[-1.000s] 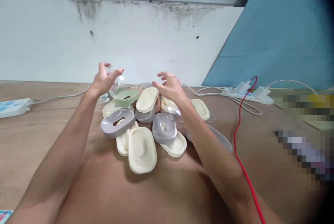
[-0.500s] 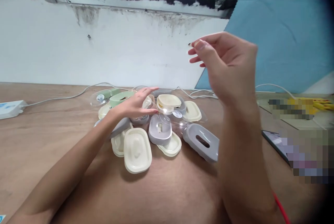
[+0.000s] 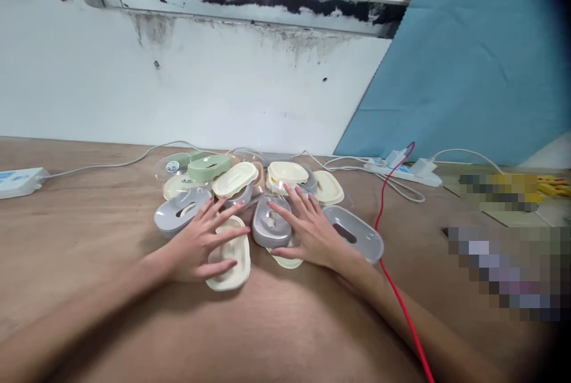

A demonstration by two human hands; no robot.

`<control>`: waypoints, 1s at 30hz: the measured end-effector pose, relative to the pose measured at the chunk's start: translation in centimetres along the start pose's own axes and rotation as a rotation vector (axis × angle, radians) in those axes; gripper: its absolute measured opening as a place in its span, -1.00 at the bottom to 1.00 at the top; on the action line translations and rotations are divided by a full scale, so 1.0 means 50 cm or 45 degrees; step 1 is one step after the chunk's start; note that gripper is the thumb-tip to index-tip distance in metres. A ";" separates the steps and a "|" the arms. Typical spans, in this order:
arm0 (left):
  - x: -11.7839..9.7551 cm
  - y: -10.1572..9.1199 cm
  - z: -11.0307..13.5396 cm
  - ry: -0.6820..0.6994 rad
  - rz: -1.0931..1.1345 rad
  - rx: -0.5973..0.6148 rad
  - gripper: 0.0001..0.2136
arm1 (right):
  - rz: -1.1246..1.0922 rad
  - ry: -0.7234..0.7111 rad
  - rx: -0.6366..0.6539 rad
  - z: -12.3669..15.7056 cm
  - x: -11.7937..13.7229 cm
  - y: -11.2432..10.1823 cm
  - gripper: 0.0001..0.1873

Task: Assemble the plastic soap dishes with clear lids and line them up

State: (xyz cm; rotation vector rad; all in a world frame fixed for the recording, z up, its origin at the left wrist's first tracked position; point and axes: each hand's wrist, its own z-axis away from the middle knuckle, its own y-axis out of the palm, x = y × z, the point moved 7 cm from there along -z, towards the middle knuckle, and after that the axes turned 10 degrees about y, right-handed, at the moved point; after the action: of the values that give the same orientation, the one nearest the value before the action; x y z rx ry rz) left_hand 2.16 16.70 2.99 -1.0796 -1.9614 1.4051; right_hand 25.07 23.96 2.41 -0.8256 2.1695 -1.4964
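Cream lid (image 3: 236, 249) under left hand (image 3: 196, 249), grey lid (image 3: 265, 229) under right hand (image 3: 310, 231); both hands spread flat, gripping nothing; best pressed evenly so neither slides on bench (image 3: 80, 234)

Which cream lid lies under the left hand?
The cream lid nearest the viewer, under the spread left hand; the other cream lids lie farther back or to the right.
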 end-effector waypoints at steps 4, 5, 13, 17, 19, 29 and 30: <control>0.089 -0.014 -0.003 -0.121 0.018 -0.023 -0.51 | -0.009 -0.084 0.043 -0.050 -0.028 0.010 -0.01; 0.107 -0.016 0.000 -0.150 0.023 -0.036 -0.52 | -0.017 -0.102 0.040 -0.060 -0.036 0.009 -0.04; 0.152 -0.045 0.044 -0.332 -0.164 -0.430 -0.70 | -0.009 -0.163 -0.154 -0.053 -0.020 -0.016 -0.54; 0.156 -0.033 0.048 -0.399 -0.180 -0.417 -0.72 | -0.057 -0.066 -0.210 -0.026 0.024 -0.020 -0.55; 0.149 -0.028 0.051 -0.368 -0.131 -0.395 -0.69 | -0.102 -0.082 -0.234 -0.013 0.045 -0.024 -0.57; 0.107 -0.044 0.068 -0.257 0.052 -0.064 -0.08 | -0.245 -0.192 -0.278 0.006 0.067 -0.045 -0.73; 0.108 -0.043 0.067 -0.237 0.048 -0.017 -0.01 | -0.246 -0.205 -0.262 0.007 0.073 -0.043 -0.71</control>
State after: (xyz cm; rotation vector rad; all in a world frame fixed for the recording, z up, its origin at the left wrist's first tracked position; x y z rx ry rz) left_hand -4.15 18.97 3.56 -1.0289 -2.0919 1.5643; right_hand 23.06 20.78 4.35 -1.2119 2.1984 -1.2545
